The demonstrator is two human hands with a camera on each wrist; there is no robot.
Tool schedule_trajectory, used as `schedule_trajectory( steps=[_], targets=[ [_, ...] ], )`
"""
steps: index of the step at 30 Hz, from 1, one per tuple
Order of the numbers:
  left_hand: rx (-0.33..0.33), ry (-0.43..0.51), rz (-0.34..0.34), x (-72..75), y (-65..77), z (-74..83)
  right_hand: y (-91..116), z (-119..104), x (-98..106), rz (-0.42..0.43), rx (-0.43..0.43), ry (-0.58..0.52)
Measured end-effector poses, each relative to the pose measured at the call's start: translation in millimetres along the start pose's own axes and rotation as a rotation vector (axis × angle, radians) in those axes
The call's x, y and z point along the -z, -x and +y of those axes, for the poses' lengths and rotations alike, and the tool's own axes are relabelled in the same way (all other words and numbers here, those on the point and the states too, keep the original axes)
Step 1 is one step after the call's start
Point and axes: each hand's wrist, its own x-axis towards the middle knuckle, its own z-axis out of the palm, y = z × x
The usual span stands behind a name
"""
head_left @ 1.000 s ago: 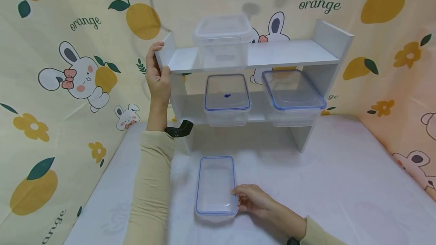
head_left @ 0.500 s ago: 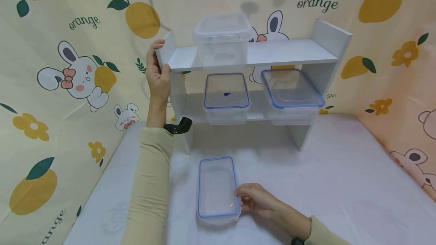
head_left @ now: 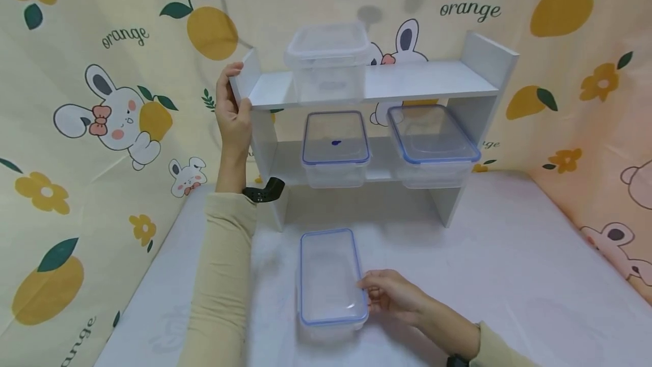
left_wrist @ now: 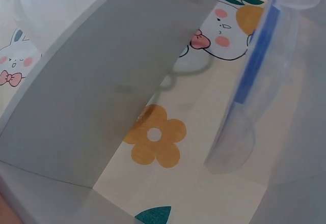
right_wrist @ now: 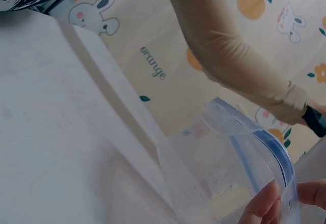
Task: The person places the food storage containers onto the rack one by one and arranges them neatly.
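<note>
My left hand (head_left: 234, 109) grips the upper left side panel of a white two-tier shelf (head_left: 433, 79), thumb in front and fingers round its outer edge. Low in front of the shelf, my right hand (head_left: 394, 296) pinches the right rim of a clear plastic food container (head_left: 331, 276) with a blue-lined lid. In the right wrist view, thumb and fingers (right_wrist: 262, 203) hold that container (right_wrist: 204, 168) at its blue edge. Whether its base touches the table is hard to tell. The left wrist view looks beneath the top board (left_wrist: 102, 81) towards another blue-sealed container (left_wrist: 254, 71).
A clear container with a frosted lid (head_left: 328, 61) stands on the top board. Two blue-rimmed containers, one left (head_left: 336, 149) and one right (head_left: 433, 140), sit on the middle board, overhanging its front. White cloth (head_left: 509, 276) covers the table; printed fabric (head_left: 122, 118) surrounds it.
My right hand and the held container have shifted to the right and slightly away from me. My left hand keeps its grip on the shelf panel. The head view has drifted slightly.
</note>
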Motion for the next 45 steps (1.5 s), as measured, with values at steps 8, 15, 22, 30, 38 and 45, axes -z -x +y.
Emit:
schedule_trajectory(
  steps=[8,15,22,30,38,45],
  targets=[
    [0.006,-0.04,0.015,-1.0,4.0,-4.6,5.6,-9.1,4.0,0.003,0.003,0.017],
    [0.006,-0.049,0.02,-3.9,5.4,-1.3,10.3,-16.7,8.6,-0.015,0.018,0.043],
    [-0.002,-0.05,0.021,-5.7,4.6,0.3,16.0,-27.1,14.5,-0.054,0.028,0.077],
    [0.008,-0.059,0.013,-7.0,4.3,0.9,24.4,-39.7,22.1,-0.072,0.049,0.107],
    [0.014,-0.065,0.012,-7.1,4.6,0.9,37.0,-56.6,29.7,-0.105,0.086,0.143],
    [0.008,-0.069,0.01,-6.8,4.7,0.6,46.0,-69.5,35.1,-0.137,0.143,0.162]
  ],
)
